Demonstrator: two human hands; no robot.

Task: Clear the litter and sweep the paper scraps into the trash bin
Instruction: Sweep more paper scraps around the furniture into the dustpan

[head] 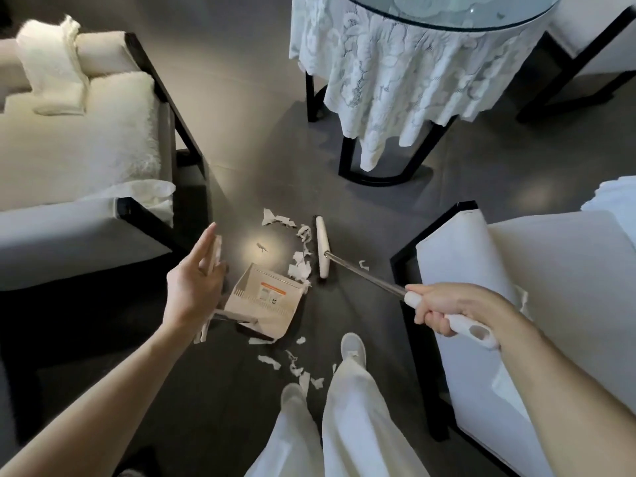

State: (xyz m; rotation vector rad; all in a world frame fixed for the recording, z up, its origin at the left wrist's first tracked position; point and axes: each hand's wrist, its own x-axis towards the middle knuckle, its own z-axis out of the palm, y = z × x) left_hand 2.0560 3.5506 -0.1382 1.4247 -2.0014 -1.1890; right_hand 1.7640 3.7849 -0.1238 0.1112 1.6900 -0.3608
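Trouser legs (344, 425): standing among stray scraps (296, 368)
Right hand (447, 315): gripping broom (364, 275), needing short flat strokes
Left hand (194, 284): fingers straight, resting against dustpan handle (215, 251)
Paper scraps (301, 256): lying between broom head (322, 247) and dustpan (265, 297)

2 hands (194, 287) (444, 309), 1 broom (323, 247), 1 dustpan (265, 299), 1 table (395, 74), 3 armchairs (86, 139) (537, 270) (585, 32), 2 shoes (352, 346) (292, 392), over 10 paper scraps (299, 270).

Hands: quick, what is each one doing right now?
Left hand: open, fingers straight, by the dustpan handle.
Right hand: closed around the broom handle.
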